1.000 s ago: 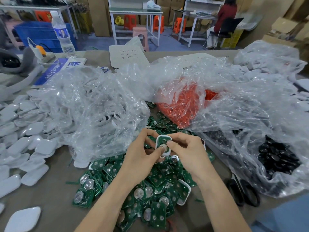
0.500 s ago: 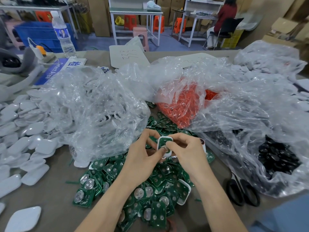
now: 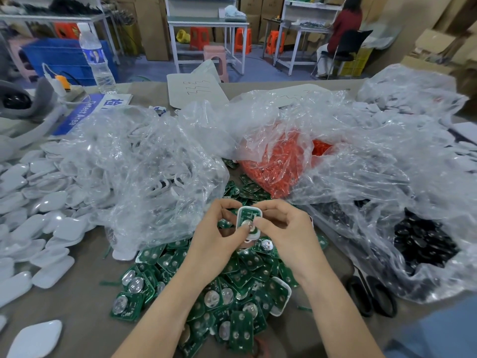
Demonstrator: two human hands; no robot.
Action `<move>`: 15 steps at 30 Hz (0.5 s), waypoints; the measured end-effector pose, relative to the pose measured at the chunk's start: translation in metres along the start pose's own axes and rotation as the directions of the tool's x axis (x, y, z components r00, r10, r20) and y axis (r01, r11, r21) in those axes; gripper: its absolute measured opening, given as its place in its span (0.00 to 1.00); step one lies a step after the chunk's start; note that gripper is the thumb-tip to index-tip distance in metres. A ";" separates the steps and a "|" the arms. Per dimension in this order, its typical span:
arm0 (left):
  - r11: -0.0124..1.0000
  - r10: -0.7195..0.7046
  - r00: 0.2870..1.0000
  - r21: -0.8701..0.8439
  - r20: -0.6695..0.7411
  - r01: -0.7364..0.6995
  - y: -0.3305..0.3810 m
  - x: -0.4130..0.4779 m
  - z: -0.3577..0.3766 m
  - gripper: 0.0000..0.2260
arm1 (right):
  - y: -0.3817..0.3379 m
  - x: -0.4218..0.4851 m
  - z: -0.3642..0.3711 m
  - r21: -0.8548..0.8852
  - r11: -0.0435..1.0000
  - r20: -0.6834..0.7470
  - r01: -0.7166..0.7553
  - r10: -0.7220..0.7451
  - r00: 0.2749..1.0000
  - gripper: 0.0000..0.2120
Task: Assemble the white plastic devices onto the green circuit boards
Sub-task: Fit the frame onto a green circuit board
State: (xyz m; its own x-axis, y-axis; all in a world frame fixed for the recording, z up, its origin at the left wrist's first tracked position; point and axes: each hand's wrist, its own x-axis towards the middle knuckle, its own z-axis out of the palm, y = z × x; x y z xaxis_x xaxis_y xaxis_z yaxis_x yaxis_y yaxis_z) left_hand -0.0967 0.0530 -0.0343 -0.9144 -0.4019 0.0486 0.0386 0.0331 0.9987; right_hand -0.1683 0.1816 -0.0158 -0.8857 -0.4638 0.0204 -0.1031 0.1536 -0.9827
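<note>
The left hand (image 3: 214, 233) and right hand (image 3: 281, 228) pinch 1 rounded white plastic shell (image 3: 256, 210) with a green board (image 3: 249, 217) in it, above a heap of loose green circuit boards (image 3: 258, 270), so most assembly apparently remains.

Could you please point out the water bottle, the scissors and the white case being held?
water bottle (image 3: 94, 56), head view, on its label.
scissors (image 3: 373, 293), head view, where the two handle loops meet.
white case (image 3: 249, 208), head view, on its top rim.
</note>
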 end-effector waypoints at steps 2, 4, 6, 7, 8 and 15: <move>0.996 -0.043 0.999 -0.076 0.031 0.045 0.003 0.000 0.000 0.12 | 0.000 0.002 0.000 -0.021 1.000 -0.010 0.004 -0.004 1.000 0.10; 0.990 -0.061 0.997 -0.126 0.056 0.068 0.006 0.000 0.000 0.11 | -0.001 0.004 0.000 -0.053 0.998 -0.009 0.034 -0.035 0.999 0.09; 0.983 -0.079 0.995 -0.159 0.063 0.088 0.008 -0.001 0.001 0.11 | -0.005 0.007 -0.002 -0.094 0.993 0.011 0.070 -0.069 0.998 0.08; 0.979 -0.091 0.994 -0.175 0.063 0.101 0.008 -0.002 0.000 0.11 | -0.008 0.009 -0.003 -0.121 0.989 0.037 0.080 -0.076 0.996 0.07; 0.974 -0.103 0.993 -0.195 0.062 0.113 0.008 -0.002 -0.001 0.11 | -0.012 0.011 -0.003 -0.151 0.985 0.072 0.088 -0.078 0.994 0.07; 0.899 -0.219 0.975 -0.381 0.033 0.215 0.006 -0.009 -0.020 0.10 | -0.052 0.058 0.008 -0.214 0.957 0.075 0.194 -0.182 0.980 0.05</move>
State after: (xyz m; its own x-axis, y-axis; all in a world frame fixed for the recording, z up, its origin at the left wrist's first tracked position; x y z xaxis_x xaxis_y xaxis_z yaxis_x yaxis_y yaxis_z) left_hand -0.0801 0.0391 -0.0288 -0.9133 -0.3693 -0.1716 -0.0078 -0.4055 0.9141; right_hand -0.2111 0.1400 0.0347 -0.8156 -0.5483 0.1848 -0.3674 0.2440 -0.8975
